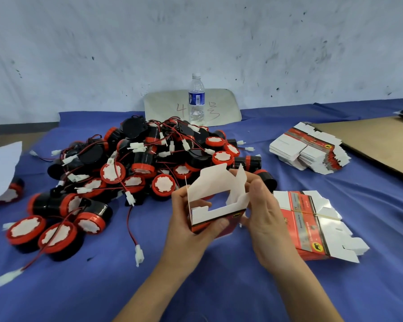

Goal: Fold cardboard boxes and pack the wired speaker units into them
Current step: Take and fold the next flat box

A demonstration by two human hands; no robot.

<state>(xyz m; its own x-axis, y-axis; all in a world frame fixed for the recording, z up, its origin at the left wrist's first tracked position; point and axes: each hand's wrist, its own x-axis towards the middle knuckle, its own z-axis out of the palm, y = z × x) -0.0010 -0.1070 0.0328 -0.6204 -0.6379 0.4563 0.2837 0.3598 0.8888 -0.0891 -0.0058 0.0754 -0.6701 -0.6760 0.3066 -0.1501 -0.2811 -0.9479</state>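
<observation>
A: Both hands are up on one small box [215,203] here, just above the blue-covered counter [196,287]. The left hand [191,231] grips its left side and bottom, thumb across the red printed front, fingers round the back.

B: And the right hand [263,217]?

A: Closed on the box's right end, fingertips pressing at the white flaps there. The top is open, flaps standing up, white on the inside. Nothing shows inside the box that I can make out.

B: Where are the speakers?

A: A big heap of speaker units [149,159] sits just beyond the hands and out to their left, black bodies with red rims and white faces, red and black wires tangled through, white plugs on the ends. A few loose ones [54,233] lie nearer, well left of the left hand, and one wire [133,231] trails toward it.

B: More boxes?

A: Flat ones. A stack [312,226] lies just right of the right hand, touching the counter, banded. A second stack [310,147] sits farther off, beyond and right of that hand, beside a brown cardboard sheet [377,145].

B: Anything else?

A: A water bottle [196,101] stands upright behind the heap, clear, capped, blue label, in front of a pale board [223,105] with handwriting. White paper [0,168] lies far left.
</observation>
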